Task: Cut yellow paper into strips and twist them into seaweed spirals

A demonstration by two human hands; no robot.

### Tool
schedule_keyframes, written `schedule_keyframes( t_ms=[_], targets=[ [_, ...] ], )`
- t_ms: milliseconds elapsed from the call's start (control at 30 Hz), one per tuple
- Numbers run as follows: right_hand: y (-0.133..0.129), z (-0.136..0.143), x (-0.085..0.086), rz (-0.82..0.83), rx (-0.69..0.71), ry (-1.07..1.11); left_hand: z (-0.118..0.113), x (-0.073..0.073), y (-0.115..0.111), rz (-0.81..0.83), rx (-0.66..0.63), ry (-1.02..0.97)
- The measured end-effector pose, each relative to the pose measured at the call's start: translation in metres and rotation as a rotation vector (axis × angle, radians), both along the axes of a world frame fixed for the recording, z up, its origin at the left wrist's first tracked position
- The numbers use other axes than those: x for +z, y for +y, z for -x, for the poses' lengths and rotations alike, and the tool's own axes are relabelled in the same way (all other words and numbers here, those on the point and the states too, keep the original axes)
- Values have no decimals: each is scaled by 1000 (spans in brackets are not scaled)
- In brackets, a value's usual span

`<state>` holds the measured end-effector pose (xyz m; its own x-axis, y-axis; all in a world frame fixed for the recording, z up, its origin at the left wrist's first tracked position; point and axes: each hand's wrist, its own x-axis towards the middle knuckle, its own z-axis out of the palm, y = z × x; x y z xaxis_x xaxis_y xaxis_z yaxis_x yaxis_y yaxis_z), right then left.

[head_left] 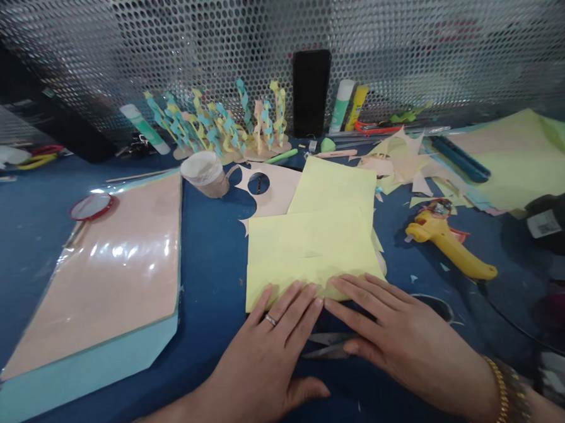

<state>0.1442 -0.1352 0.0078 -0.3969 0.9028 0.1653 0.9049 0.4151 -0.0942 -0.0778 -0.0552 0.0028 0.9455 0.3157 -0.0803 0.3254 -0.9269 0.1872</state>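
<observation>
A sheet of pale yellow paper [307, 238] lies on the blue table in front of me, with a crease or fold line across its lower part. My left hand [266, 357] rests flat with its fingertips on the near left edge of the paper. Beside it, my right hand [403, 338] presses its outstretched fingers on the near right edge. Scissors [325, 347] lie under and between the hands, their blades showing and one handle partly hidden by my right hand. Another yellow sheet [335, 180] and a pink cut-out sheet [275, 196] lie beyond.
On the right sit a yellow glue gun [448, 244] with a cord and paper scraps [398, 158]. To the left lies a plastic pack of coloured paper [110, 265] with a red-rimmed roll of tape [91, 207]. A paper cup [205, 174], curled paper decorations [221, 126] and a phone [311, 93] stand behind.
</observation>
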Motion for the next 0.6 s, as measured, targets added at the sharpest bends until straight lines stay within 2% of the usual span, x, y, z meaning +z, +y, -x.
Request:
schedule_keyframes(
  t_ms=[433, 600],
  targets=[
    [0, 0, 1, -1, -2, -1, -1, 1, 2, 29, 1, 14],
    [-1, 1, 2, -6, -19, -2, -1, 6, 3, -11, 37, -3]
  ],
)
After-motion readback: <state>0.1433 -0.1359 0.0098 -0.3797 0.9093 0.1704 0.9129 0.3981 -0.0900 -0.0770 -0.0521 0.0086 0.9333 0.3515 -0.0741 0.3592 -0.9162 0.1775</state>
